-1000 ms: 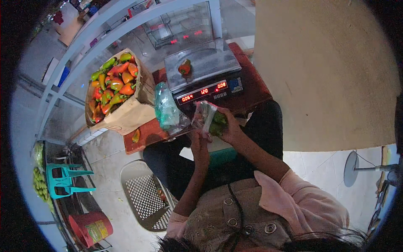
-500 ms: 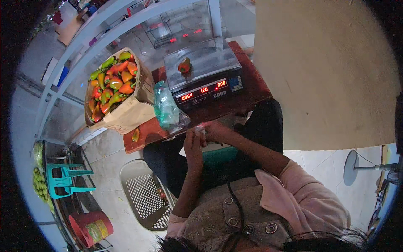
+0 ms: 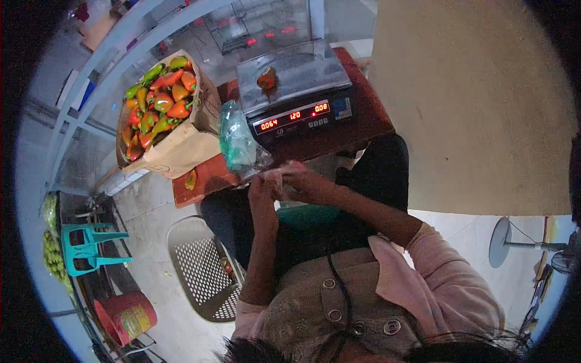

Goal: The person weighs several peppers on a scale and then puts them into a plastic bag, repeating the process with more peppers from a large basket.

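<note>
My left hand (image 3: pixel 261 189) and my right hand (image 3: pixel 305 183) meet over my lap, at the near edge of the reddish-brown table (image 3: pixel 357 130). Both have their fingers closed on thin clear plastic (image 3: pixel 277 177), which looks like a bag; its full shape is hard to make out. Just beyond lies a bunch of green and clear plastic bags (image 3: pixel 235 136). A digital scale (image 3: pixel 299 72) with lit red figures stands behind, and one red-and-green pepper (image 3: pixel 266 78) rests on its metal plate.
An open cardboard box (image 3: pixel 187 145) full of red, orange and green peppers stands left of the scale. One pepper (image 3: pixel 191 179) lies at the table's left corner. On the floor are a perforated plastic basket (image 3: pixel 203 272), a turquoise stool (image 3: pixel 91 248) and a red bucket (image 3: pixel 124 317).
My hands have shifted slightly left and up with the plastic, staying close together. The view has tilted a little. The pepper on the scale has not moved.
</note>
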Demonstrator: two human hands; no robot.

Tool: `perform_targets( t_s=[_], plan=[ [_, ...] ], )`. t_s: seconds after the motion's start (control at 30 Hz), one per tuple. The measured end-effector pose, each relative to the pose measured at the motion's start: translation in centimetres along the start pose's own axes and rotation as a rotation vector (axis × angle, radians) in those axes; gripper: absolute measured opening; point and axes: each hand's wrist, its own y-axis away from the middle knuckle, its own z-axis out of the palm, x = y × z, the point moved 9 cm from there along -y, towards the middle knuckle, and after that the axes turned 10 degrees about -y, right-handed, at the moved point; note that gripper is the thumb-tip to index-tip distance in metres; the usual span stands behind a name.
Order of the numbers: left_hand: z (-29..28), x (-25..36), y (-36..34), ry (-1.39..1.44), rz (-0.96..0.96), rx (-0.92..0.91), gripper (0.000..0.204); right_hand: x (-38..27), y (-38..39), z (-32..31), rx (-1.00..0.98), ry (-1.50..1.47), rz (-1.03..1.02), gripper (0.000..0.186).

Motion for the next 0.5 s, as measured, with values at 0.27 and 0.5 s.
perform_targets(
  t_s=[0.27, 0.5],
  plan=[
    [0.0, 3.2, -1.1, 0.029, 0.056, -0.118, 0.015, -2.7, -0.9, -3.8, -0.041, 0.210, 0.042, 0.029],
    [-1.5, 1.8, -0.8, -0.007, -0.049, -0.062, 0.015, -3.7, -1.5, -2.7, -0.124, 0.207, 0.027, 0.023]
  ],
)
